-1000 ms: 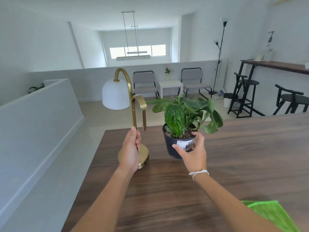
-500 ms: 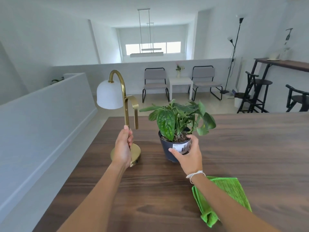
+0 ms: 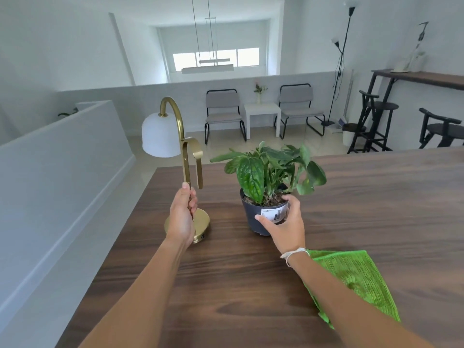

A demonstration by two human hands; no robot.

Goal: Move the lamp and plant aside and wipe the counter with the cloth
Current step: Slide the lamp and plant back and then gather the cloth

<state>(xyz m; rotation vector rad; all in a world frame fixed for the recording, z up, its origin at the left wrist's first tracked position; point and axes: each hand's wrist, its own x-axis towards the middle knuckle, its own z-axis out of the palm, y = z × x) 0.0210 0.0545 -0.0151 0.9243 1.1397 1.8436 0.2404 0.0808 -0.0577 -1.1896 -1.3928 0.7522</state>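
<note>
A brass lamp (image 3: 184, 156) with a white shade stands near the counter's far left corner, its round base on the wood. My left hand (image 3: 181, 217) is wrapped around its stem just above the base. To its right stands a leafy green plant (image 3: 267, 169) in a dark pot with a white label. My right hand (image 3: 285, 226) grips the pot's front and right side. A green cloth (image 3: 356, 277) lies flat on the dark wood counter (image 3: 226, 285), partly under my right forearm.
The counter's left edge drops to a pale floor beside a low white wall (image 3: 62, 156). Beyond the far edge are two grey chairs (image 3: 223, 111), a small white table (image 3: 262, 113) and black stools (image 3: 376, 121).
The view has tilted down and drawn back, showing more of the cloth. Both hands keep their grip; lamp and plant sit a little farther from the cloth.
</note>
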